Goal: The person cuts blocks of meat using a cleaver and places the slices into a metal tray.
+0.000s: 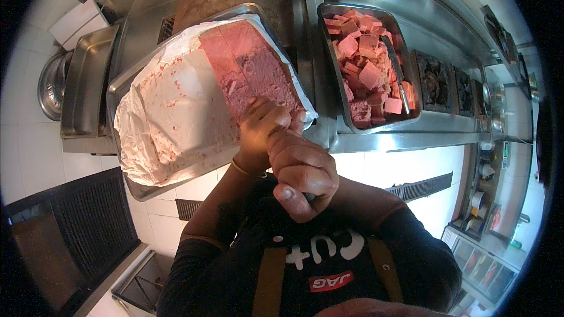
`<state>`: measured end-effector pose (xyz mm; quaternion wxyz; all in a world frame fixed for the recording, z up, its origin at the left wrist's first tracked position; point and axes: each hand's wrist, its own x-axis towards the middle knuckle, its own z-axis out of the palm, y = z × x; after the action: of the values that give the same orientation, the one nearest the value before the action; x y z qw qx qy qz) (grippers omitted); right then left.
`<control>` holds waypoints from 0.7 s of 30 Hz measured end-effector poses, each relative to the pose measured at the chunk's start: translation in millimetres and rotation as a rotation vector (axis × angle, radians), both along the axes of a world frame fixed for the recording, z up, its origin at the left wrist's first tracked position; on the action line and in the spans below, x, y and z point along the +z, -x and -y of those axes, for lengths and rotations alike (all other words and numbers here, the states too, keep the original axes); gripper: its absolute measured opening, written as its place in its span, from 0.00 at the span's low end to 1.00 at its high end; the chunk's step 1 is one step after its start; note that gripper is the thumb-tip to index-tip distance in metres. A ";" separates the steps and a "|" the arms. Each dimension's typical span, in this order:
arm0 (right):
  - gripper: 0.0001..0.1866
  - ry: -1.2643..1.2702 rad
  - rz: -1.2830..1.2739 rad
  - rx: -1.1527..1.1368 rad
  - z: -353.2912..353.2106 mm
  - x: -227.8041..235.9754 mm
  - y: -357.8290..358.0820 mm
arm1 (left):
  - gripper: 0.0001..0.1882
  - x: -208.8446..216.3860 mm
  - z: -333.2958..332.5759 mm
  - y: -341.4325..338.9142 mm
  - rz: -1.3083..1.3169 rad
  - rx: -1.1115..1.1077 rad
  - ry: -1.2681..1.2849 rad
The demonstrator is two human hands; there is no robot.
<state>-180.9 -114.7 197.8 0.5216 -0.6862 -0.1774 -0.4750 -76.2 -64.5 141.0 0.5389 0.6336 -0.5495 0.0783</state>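
Note:
A slab of pink sponge cake [252,64] lies at the right side of a paper- and foil-lined metal tray [136,192], with straight cut lines along it. My left hand [262,128] is closed, its curled fingers at the slab's near edge; what they grip is hidden. Close behind it, my right hand [304,170] makes a fist around a dark handle [309,197], of which only the end shows. The rest of that tool is hidden by my hands. Pink crumbs are scattered over the lining paper [182,100] left of the slab.
To the right, a deep metal tray [346,118] holds many pink cake chunks [370,74], with a long dark-handled utensil [395,61] lying on them. An unused-looking metal pan [88,82] stands at the left. Stove burners [435,79] are beyond the right tray.

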 end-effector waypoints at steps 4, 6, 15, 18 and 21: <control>0.04 0.003 -0.048 0.013 -10.7 4.4 29.1 | 0.18 6.0 -13.6 28.4 0.002 -0.009 -0.038; 0.04 0.000 -0.066 0.011 -15.9 8.3 43.4 | 0.18 6.5 -19.0 41.3 0.008 -0.017 -0.051; 0.07 0.013 -0.114 0.012 -27.1 15.9 89.4 | 0.16 13.9 -34.9 84.6 -0.005 -0.046 -0.076; 0.07 -0.025 -0.116 0.015 -32.8 18.4 103.3 | 0.16 16.7 -38.1 98.9 -0.029 -0.035 -0.074; 0.07 -0.055 -0.109 0.005 -37.0 24.2 113.5 | 0.16 23.1 -41.3 110.0 -0.037 -0.054 -0.058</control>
<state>-294.4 -77.7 222.0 0.5503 -0.6961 -0.1373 -0.4401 -186.2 -23.2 164.1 0.5323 0.6353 -0.5583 0.0359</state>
